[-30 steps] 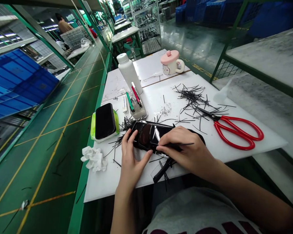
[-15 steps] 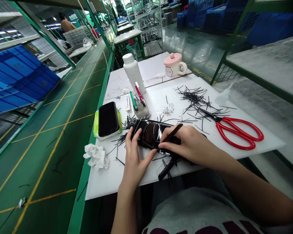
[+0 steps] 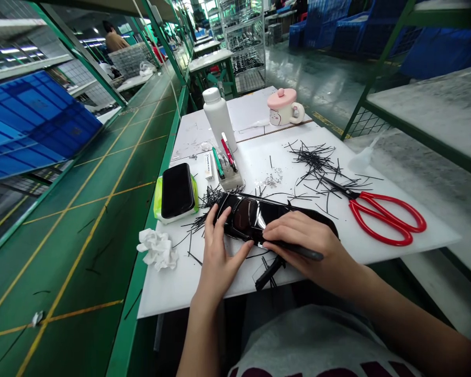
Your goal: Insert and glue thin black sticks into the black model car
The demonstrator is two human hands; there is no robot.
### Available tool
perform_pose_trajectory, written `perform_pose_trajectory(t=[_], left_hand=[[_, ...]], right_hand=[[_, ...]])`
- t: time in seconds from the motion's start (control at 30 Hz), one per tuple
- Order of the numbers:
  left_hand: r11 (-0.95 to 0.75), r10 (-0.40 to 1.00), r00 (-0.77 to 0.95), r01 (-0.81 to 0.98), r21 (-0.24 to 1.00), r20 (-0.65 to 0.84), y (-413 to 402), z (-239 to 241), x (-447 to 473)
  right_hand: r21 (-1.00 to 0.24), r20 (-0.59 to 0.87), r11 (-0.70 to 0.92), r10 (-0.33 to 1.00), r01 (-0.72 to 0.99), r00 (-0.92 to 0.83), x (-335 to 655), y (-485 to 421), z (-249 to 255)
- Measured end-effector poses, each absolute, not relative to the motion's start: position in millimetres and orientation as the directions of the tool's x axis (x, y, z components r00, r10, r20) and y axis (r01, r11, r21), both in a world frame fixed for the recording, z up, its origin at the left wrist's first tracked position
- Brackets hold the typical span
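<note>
A glossy black model car body lies on the white board near its front edge. My left hand steadies the car's left end, fingers on its hood and thumb against its near side. My right hand rests over the car's near side and pinches a thin black strip that lies along the lower edge and pokes out to the right. Loose black strips are scattered behind the car. A black part lies at the board's front edge under my right hand.
Red-handled scissors lie at the right. A phone on a green-and-white box, a pen holder, a white bottle and a pink-lidded mug stand behind. Crumpled tissue lies left. A green conveyor runs alongside; a person works far down it.
My right hand has lowered the strip from pointing up over the car's roof to lying flat along the car's near edge. My left hand has kept its hold.
</note>
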State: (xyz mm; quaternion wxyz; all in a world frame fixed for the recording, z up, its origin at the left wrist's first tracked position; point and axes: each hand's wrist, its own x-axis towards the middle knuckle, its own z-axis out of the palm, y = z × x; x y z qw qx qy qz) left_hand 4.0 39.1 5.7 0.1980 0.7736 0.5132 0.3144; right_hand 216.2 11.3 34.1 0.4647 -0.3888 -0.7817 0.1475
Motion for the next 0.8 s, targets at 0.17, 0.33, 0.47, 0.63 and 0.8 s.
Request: perform_pose_trajectory(t=[0.17, 0.33, 0.47, 0.63, 0.8], left_hand=[[-0.396, 0.918, 0.276, 0.668, 0.630, 0.284, 39, 5, 4], [-0.400, 0.916, 0.278, 0.670, 0.625, 0.289, 39, 4, 3], [-0.391, 0.920, 0.273, 0.673, 0.629, 0.280, 39, 4, 4], [-0.381, 0.924, 0.271, 0.667, 0.640, 0.268, 39, 5, 4], [-0.376, 0.927, 0.268, 0.662, 0.649, 0.263, 38, 5, 4]], right_hand=[[-0.569, 0.653, 0.665, 0.723, 0.484, -0.227, 209, 9, 26], [-0.606, 0.653, 0.653, 0.735, 0.454, -0.184, 207, 11, 26], [-0.690, 0.610, 0.596, 0.784, 0.411, -0.113, 210, 12, 27], [-0.788, 0.475, 0.464, 0.876, 0.405, -0.079, 216, 17, 38], [-0.834, 0.283, 0.312, 0.950, 0.456, -0.132, 220, 27, 49]])
